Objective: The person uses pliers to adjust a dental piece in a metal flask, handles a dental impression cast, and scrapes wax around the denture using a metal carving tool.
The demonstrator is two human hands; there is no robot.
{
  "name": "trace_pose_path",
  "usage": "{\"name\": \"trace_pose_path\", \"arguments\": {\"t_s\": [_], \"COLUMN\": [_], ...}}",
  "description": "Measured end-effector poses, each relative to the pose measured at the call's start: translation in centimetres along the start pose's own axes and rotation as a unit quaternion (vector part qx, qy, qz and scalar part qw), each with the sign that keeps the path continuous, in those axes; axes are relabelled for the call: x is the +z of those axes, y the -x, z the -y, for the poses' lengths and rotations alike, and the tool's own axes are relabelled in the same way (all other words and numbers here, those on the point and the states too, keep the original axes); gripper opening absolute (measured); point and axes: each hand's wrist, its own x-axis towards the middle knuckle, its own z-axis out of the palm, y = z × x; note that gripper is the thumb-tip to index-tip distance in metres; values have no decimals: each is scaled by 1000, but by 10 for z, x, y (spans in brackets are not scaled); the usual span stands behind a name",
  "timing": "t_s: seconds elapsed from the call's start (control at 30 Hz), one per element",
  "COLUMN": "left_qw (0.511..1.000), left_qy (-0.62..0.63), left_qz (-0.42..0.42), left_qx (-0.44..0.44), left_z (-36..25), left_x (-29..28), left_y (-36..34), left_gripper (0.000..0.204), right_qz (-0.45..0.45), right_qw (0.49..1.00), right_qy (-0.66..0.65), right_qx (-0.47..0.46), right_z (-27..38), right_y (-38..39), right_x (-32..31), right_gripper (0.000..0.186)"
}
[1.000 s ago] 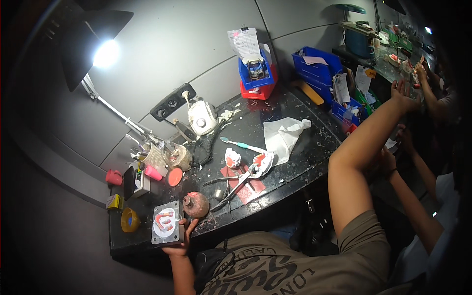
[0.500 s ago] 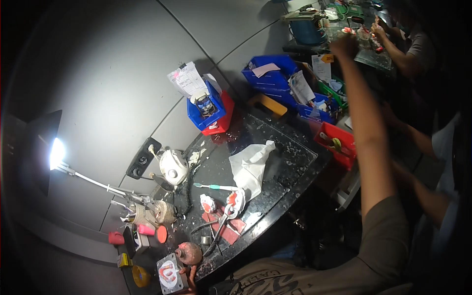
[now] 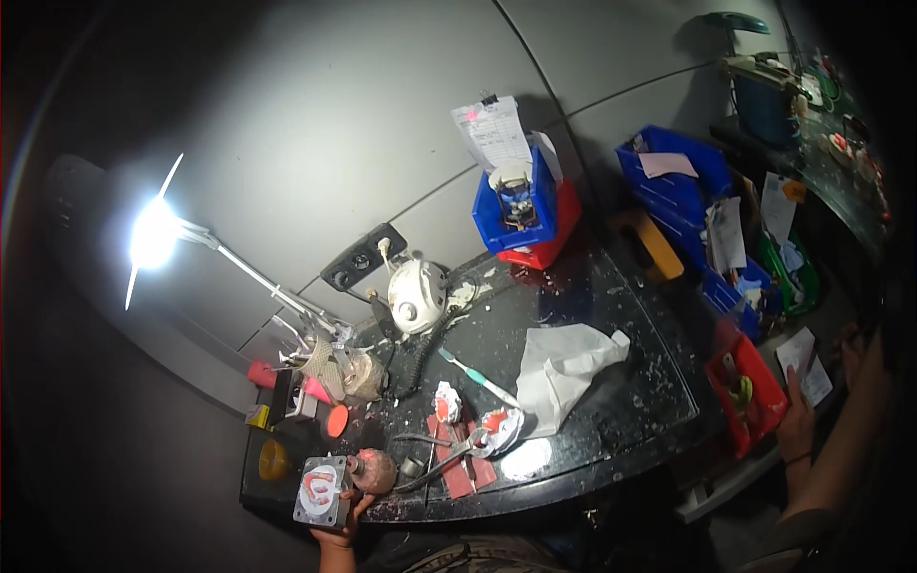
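At the near left edge of the bench, my left hand holds a square metal flask half from below; white plaster with a pink horseshoe shape fills it. A round pinkish vessel with a short neck stands beside it. To the right, pliers lie against a plaster dental cast with red-pink material, over a pink wax sheet. A smaller cast and a toothbrush are behind. At the far right, a forearm that seems my right one stretches into shadow; its fingers cannot be made out.
A white cloth lies mid-bench. Behind are a white motor unit and stacked blue and red bins. A lit lamp stands left. Beyond the right edge, a hand, apparently another person's, touches a paper beside a red bin.
The view has swung left, so the bench sits further right. My right arm, stretched up toward the far bench before, is lower at the far right. My left hand still holds the flask half.
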Motion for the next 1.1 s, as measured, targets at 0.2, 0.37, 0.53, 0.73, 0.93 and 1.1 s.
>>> {"name": "trace_pose_path", "arguments": {"t_s": [0.2,0.37,0.53,0.73,0.93,1.1], "left_qw": [999,999,997,997,997,998], "left_qy": [-33,8,-60,-26,-50,-39], "left_qz": [-7,-31,-44,-56,-47,-39], "left_qx": [20,19,27,37,35,30], "left_z": [6,6,6,10,11,4], "left_x": [4,7,14,17,22,14], "left_y": [7,6,-2,-3,2,5], "left_gripper": [67,68,64,67,72,70], "right_qz": [2,13,13,18,-6,30], "right_qw": [1000,1000,999,981,957,951], "right_qy": [9,6,-41,179,272,298], "right_qx": [15,15,31,-68,-100,-76], "right_z": [-1,-4,-34,-7,-44,-72], "right_y": [2,2,8,1,7,12], "right_x": [-2,5,11,-4,-5,-3], "right_gripper": [64,64,65,47,46,48]}}
